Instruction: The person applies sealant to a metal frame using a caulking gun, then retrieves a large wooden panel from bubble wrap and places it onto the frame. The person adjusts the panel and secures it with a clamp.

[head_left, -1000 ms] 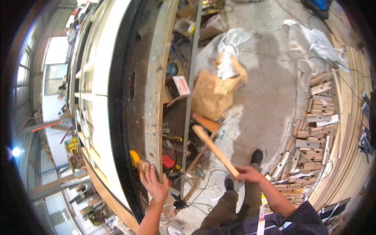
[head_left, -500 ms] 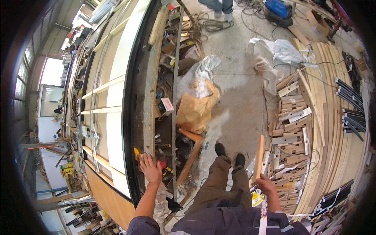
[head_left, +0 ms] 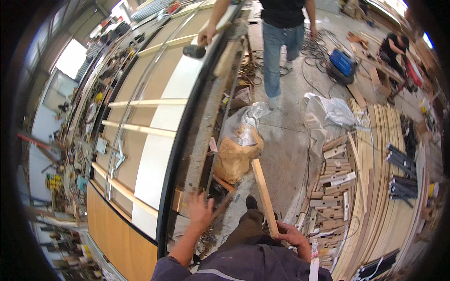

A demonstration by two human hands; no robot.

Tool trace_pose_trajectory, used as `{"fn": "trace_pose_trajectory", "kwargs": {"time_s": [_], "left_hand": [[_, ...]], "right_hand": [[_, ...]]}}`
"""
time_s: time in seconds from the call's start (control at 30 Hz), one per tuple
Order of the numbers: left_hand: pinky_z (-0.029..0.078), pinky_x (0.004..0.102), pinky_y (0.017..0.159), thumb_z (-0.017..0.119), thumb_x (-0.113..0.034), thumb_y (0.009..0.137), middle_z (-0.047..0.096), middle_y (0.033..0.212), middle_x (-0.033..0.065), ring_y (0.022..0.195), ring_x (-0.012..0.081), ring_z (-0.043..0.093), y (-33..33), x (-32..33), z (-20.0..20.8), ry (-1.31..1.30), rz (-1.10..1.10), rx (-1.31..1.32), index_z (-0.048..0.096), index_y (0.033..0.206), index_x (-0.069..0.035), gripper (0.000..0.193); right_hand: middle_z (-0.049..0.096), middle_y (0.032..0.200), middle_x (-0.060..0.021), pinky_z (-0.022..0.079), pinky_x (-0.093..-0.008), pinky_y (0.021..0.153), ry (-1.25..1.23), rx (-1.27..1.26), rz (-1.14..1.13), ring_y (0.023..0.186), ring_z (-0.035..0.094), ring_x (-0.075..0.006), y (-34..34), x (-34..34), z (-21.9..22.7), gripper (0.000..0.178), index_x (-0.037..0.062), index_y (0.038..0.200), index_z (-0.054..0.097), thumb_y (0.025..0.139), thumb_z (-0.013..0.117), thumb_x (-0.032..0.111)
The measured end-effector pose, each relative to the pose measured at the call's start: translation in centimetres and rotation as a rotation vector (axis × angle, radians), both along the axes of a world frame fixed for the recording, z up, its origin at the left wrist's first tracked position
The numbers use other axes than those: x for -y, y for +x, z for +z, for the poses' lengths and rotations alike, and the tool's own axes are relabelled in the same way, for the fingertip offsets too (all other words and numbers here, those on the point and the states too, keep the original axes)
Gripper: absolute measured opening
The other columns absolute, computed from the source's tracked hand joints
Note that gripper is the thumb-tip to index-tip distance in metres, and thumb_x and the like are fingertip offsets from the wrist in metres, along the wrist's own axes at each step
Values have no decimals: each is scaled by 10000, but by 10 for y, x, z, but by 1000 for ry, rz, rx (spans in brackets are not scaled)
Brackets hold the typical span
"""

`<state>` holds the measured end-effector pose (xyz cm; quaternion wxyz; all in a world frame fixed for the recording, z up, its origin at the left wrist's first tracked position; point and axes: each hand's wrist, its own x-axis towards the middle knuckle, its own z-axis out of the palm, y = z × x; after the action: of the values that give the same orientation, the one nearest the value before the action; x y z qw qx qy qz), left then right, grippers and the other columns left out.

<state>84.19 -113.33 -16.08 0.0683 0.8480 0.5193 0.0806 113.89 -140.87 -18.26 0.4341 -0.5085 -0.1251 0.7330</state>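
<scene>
My right hand (head_left: 291, 235) grips the lower end of a pale wooden strip (head_left: 265, 196), which slants up and away in front of my legs. My left hand (head_left: 199, 210) is a little blurred, its fingers spread and nothing in it. It is by the near end of the metal workbench edge (head_left: 194, 164); whether it touches the edge I cannot tell. On the bench to the left lies a large panel frame with a black border (head_left: 171, 187), pale wooden crosspieces (head_left: 140, 127) and a white strip (head_left: 161, 164).
Ahead, another person (head_left: 281, 33) stands by the bench, a dark mallet-like tool (head_left: 194, 51) near their hand. Brown paper and plastic wrapping (head_left: 236, 159) lies on the floor. Wood offcuts (head_left: 328, 210) and long boards (head_left: 375, 187) are stacked at right. A second person (head_left: 393, 51) crouches farther back.
My right hand has brought the wooden strip leftward, in front of my body. My left hand has shifted slightly right and nearer. The person ahead has come into fuller view, and the view has shifted.
</scene>
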Motion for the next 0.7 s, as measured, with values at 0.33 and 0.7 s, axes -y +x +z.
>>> {"fn": "trace_pose_trajectory", "kwargs": {"time_s": [0.33, 0.7], "left_hand": [[508, 346, 913, 655, -173, 971, 634, 1171, 179, 1073, 214, 626, 60, 21, 108, -917, 112, 1180, 260, 1491, 34, 686], [526, 331, 869, 598, -169, 988, 632, 1170, 140, 1007, 179, 620, -32, -25, 110, -484, 509, 1532, 448, 1342, 40, 438]], "right_hand": [[588, 1349, -145, 496, -351, 1003, 288, 488, 413, 1193, 602, -256, -32, -143, 101, 620, 12, 1380, 560, 799, 772, 68], [612, 1295, -113, 509, -314, 918, 503, 661, 529, 1082, 632, -204, -89, -265, 118, 338, 39, 1235, 659, 898, 666, 67]]}}
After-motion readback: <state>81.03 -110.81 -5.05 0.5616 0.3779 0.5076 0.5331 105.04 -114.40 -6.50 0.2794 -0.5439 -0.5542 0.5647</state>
